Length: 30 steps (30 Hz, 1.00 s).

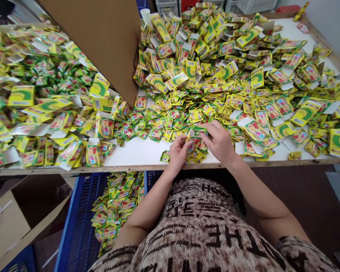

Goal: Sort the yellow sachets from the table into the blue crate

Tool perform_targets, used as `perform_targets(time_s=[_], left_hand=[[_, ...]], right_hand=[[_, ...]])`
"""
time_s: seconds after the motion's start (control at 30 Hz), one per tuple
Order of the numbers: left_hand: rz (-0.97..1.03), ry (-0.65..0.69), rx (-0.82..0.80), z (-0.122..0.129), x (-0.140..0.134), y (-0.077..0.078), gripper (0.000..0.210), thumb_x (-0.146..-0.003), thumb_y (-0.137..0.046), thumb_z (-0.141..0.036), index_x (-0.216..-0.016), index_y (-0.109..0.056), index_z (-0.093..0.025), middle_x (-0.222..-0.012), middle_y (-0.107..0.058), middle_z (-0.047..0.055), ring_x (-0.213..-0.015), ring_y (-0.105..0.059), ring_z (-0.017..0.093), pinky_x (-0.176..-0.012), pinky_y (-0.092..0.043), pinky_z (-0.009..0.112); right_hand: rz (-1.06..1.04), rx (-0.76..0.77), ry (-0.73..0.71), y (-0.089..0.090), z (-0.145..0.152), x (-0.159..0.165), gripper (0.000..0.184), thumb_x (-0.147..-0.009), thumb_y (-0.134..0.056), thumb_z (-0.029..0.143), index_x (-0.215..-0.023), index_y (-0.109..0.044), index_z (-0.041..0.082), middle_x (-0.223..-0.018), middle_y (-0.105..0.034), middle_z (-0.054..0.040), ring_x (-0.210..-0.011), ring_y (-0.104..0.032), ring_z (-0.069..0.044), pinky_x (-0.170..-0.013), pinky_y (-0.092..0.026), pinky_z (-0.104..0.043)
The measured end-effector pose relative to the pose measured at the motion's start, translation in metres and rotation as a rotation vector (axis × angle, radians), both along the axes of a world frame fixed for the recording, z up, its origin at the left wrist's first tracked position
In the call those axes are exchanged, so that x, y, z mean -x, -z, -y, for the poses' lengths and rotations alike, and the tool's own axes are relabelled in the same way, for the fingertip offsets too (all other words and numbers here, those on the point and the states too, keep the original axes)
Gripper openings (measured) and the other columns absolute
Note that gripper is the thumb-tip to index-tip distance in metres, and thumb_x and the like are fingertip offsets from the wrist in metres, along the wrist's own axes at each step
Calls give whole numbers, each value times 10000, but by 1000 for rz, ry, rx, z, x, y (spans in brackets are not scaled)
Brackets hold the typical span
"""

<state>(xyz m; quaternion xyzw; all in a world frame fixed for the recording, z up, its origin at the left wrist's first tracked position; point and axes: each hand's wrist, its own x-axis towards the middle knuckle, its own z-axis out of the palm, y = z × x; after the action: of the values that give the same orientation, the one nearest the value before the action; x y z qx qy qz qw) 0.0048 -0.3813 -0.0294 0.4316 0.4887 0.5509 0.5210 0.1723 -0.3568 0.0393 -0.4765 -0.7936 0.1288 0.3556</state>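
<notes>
Above the table's front edge, my left hand (178,152) pinches a small yellow carton (190,135), its open end with a white flap facing up and right. My right hand (219,140) is close beside it, fingers closed on a green candy packet (198,129) at the carton's mouth. How far the packet is inside the carton I cannot tell. Loose yellow and green packets (197,155) lie under and between my hands. Just beyond them spreads a heap of small packets (170,121).
Open-flapped yellow cartons (252,130) are piled at right and back. A tall brown cardboard sheet (102,41) divides this heap from another pile of cartons (22,96) at left. Below the wooden table edge (124,168) stand a blue crate (81,219) with filled cartons and an open cardboard box (14,223).
</notes>
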Motion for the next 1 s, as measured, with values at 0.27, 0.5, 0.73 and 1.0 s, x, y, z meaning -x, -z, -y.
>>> perform_targets(time_s=[0.27, 0.5, 0.73, 1.0], left_hand=[[65, -7, -5, 5, -1, 10, 260, -806, -735, -351, -970, -618, -187, -895, -705, 15, -821, -646, 139, -797, -499, 262], [-4, 126, -12, 18, 6, 10, 341, -808, -734, -416, -1038, -632, -186, -966, -682, 34, -890, -615, 167, -827, -488, 279], [94, 198, 14, 19, 15, 2, 353, -788, -749, -447, -984, -679, -162, -875, -652, 25, -809, -567, 160, -765, -472, 273], [-2, 188, 7, 19, 16, 7, 346, -783, -758, -437, -1002, -718, -172, -869, -689, 27, -802, -587, 163, -773, -470, 273]], right_hand=[[426, 137, 9, -14, 7, 4, 145, -909, -566, 204, -951, -702, 174, -912, -611, -75, -769, -589, -196, -643, -404, -297], [564, 246, -321, -39, -4, 7, 137, -903, -561, 173, -962, -682, 203, -930, -601, -59, -714, -559, -168, -605, -340, -291], [216, 70, -293, -13, -10, 15, 101, -909, -623, 228, -852, -696, 188, -915, -653, -83, -899, -581, -229, -800, -472, -358], [-30, 224, -289, 15, 13, 3, 175, -890, -670, 379, -972, -768, 258, -1264, -636, -98, -1205, -519, -292, -1027, -447, -517]])
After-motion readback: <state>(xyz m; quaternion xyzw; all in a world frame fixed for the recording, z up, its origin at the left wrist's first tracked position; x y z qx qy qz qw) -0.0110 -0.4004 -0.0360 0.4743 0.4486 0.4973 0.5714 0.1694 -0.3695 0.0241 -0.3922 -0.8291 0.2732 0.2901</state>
